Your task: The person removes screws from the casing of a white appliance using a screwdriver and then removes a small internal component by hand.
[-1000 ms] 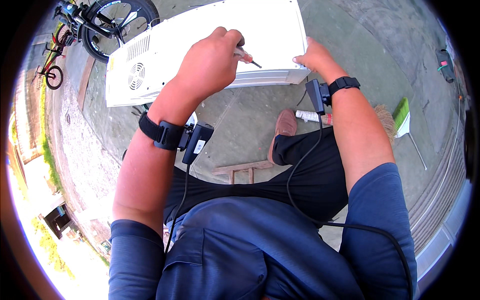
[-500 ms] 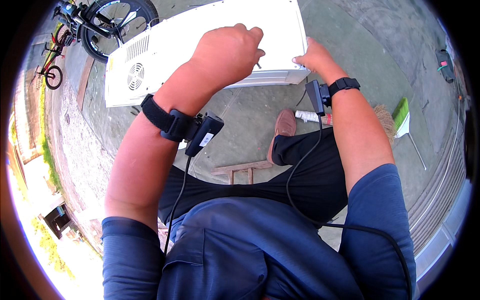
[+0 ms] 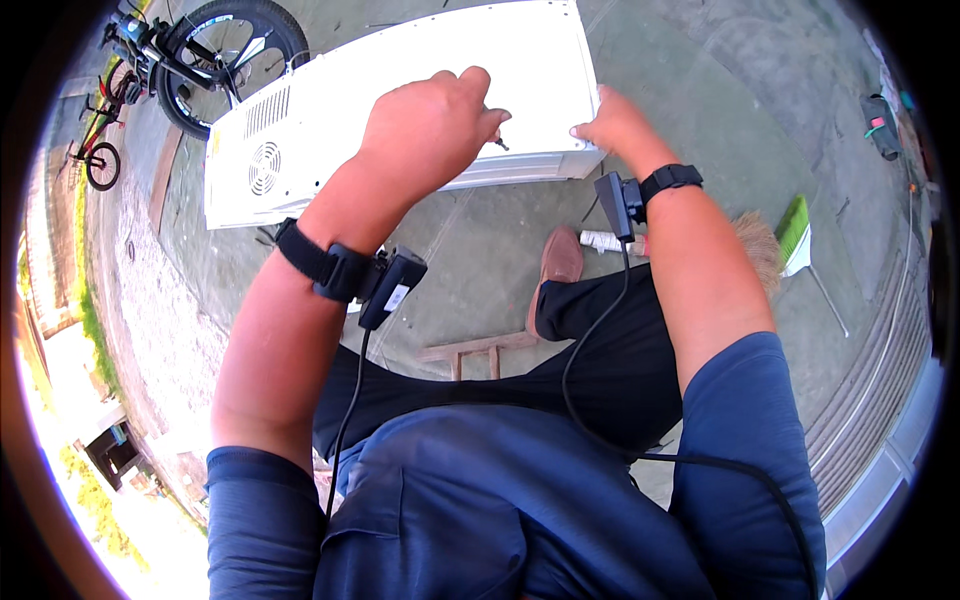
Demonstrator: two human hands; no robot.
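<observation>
A white metal appliance casing with slotted vents and a round fan grille lies in front of me. My left hand is closed above its near long edge. From between the fingertips pokes a small dark-tipped tool, pointing down toward that edge; the rest of it is hidden in the fist. My right hand grips the casing's right end near the corner, thumb on the top face and fingers over the end, partly out of sight.
A bicycle wheel stands beyond the casing's left end, with a red bicycle farther off. A low wooden stool sits between my legs. To the right lie a straw broom and a green-and-white brush or dustpan. Cables hang from both wrist devices.
The whole view has shifted slightly, so casing and hands appear a little lower and farther left. My left fist has turned slightly, and more of the dark tool tip shows.
</observation>
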